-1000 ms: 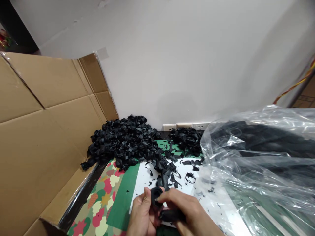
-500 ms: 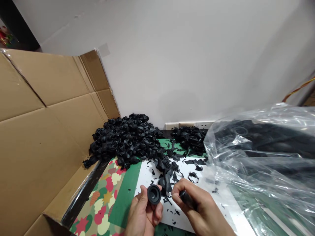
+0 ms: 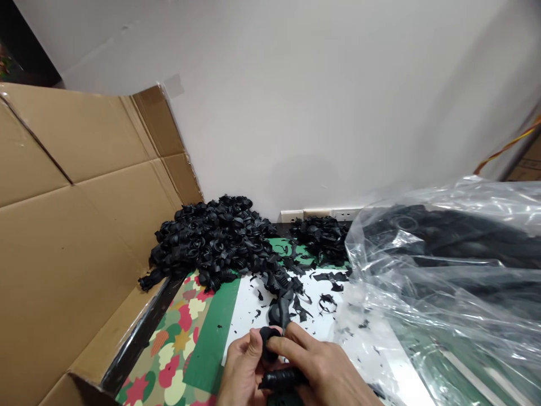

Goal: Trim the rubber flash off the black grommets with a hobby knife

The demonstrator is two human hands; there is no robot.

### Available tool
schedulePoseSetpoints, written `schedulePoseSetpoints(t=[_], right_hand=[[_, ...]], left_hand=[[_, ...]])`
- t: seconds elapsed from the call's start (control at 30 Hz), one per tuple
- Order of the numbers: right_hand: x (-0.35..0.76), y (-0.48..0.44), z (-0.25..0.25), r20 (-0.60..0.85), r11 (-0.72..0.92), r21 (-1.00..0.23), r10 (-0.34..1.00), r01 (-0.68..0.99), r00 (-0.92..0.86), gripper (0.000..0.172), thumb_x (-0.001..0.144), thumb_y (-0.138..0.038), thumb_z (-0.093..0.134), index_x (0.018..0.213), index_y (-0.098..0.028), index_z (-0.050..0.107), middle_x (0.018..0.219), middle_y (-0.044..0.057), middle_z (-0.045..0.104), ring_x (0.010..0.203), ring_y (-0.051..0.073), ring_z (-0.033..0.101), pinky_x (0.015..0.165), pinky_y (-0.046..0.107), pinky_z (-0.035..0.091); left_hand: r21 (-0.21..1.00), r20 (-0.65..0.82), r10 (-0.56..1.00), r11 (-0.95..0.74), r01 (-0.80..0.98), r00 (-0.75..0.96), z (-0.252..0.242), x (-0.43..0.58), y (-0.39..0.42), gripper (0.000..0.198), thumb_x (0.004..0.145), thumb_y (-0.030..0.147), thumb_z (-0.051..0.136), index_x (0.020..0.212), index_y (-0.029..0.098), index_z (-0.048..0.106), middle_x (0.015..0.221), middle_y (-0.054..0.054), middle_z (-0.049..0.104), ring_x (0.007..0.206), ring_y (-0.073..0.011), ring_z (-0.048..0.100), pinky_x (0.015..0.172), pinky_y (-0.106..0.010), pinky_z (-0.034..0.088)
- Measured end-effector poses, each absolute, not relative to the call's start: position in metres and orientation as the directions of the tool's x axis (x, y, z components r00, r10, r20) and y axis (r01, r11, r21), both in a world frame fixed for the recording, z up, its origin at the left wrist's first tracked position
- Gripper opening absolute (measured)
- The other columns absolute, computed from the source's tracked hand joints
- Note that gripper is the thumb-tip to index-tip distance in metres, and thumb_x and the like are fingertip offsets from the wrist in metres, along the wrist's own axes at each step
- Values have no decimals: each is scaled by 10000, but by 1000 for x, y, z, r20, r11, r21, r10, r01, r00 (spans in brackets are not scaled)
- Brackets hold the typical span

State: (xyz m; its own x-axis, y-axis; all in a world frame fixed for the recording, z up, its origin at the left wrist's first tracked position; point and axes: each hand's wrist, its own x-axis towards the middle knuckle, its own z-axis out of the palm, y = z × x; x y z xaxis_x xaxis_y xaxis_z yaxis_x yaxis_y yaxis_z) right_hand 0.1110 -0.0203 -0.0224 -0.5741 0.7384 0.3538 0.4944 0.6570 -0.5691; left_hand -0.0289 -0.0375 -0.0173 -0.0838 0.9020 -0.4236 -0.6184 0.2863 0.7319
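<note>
My left hand is closed around a round black rubber cap, low in the middle of the view. From the right, my right hand reaches over, its index finger touching the cap's opening. Wrapped in that hand's lower fingers is a black cylindrical handle; whether it carries a blade I cannot make out. Just beyond the hands lie a loose black rubber piece and scattered black scraps on a white sheet.
A large heap of black rubber parts rests against a cardboard box on the left. Farther back sits a smaller pile of black scraps below wall sockets. A clear plastic bag of black parts fills the right side.
My right hand has moved left to the cap, and its index finger now touches it. The cap has tilted within my left hand, so its hollow shows less.
</note>
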Motion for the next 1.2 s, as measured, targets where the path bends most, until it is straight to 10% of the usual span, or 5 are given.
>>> schedulePoseSetpoints(t=[0.2, 0.47, 1.2], right_hand=[[108, -22, -15, 237, 558, -633, 799, 536, -552, 411, 607, 12, 485, 898, -254, 599, 791, 2, 633, 552, 154, 618, 445, 218, 307], [114, -22, 0, 246, 271, -962, 914, 35, -322, 46, 761, -185, 487, 757, -218, 519, 667, -19, 584, 586, 137, 531, 542, 213, 407], [113, -17, 0, 33, 49, -998, 951, 44, -307, 264, 817, -407, 467, 655, -199, 463, 619, -29, 431, 599, 147, 408, 555, 247, 345]], left_hand=[[804, -340, 940, 277, -526, -25, -15, -27, -41, 436, 521, 443, 828, 670, 47, 721, 511, -59, 595, 440, -114, 507, 390, -193, 341], [787, -350, 932, 239, -569, -93, -14, -34, -35, 504, 544, 548, 769, 695, 69, 723, 365, -16, 540, 327, -62, 416, 344, -154, 266], [726, -378, 923, 245, -643, -75, -16, -34, -36, 450, 571, 497, 779, 739, 86, 708, 394, 2, 564, 326, -79, 464, 330, -164, 323]])
